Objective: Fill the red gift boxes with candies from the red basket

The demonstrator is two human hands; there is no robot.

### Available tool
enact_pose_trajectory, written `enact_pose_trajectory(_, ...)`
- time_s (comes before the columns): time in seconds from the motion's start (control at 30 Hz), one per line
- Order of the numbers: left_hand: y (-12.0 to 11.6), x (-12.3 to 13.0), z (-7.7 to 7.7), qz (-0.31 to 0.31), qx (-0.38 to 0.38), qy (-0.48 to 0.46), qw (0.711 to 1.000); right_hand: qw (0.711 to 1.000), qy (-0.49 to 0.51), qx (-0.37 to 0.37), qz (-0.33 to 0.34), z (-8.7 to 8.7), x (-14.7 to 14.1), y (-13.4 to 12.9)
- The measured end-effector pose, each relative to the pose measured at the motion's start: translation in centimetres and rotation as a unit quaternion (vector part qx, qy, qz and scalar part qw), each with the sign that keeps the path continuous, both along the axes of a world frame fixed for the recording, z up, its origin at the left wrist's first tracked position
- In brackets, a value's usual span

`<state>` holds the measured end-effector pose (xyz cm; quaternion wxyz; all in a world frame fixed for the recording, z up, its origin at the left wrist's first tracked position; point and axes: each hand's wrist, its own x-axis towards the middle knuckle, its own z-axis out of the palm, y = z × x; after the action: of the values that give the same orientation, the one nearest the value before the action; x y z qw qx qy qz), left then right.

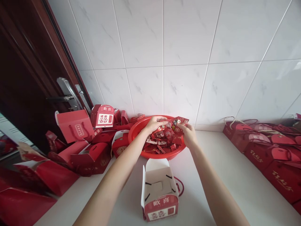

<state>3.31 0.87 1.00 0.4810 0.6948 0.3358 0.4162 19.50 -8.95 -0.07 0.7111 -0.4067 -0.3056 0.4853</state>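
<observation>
Red-wrapped candies (162,139) fill a red plastic basin (172,153) against the tiled wall. My left hand (156,123) reaches over the basin's back left part, its fingers closed around something I cannot make out. Over the right side, my right hand (188,135) holds a red patterned packet (182,123) between thumb and fingers. In front of the basin stands an open gift box (161,201), white inside, with its flaps up and a red cord handle at its right; no candy shows in it.
Several open red boxes (94,153) crowd the left side beside a dark door (30,62) with a metal handle. Rows of closed red boxes (265,157) with cord handles line the right of the white table (211,157).
</observation>
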Motion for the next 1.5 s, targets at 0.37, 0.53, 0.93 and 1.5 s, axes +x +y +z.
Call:
enact_pose_trajectory(0.37,-0.5,0.9,-0.2,-0.018,0.015,-0.050,0.998,0.997,-0.020,0.017,0.067,0.2,0.4,-0.3)
enact_pose_trajectory(0.53,-0.9,1.0,0.4,0.011,0.022,-0.049,0.999,0.999,0.007,0.024,0.047,0.0,0.3,-0.2)
enact_pose_trajectory(0.93,-9.2,-3.1,2.3,0.120,0.029,-0.072,0.990,0.992,-0.010,0.039,0.121,3.1,0.1,-2.2)
enact_pose_trajectory(1.5,-15.4,-6.7,5.0,0.036,-0.009,-0.097,0.995,0.965,-0.204,0.064,0.154,8.2,-0.1,-9.2)
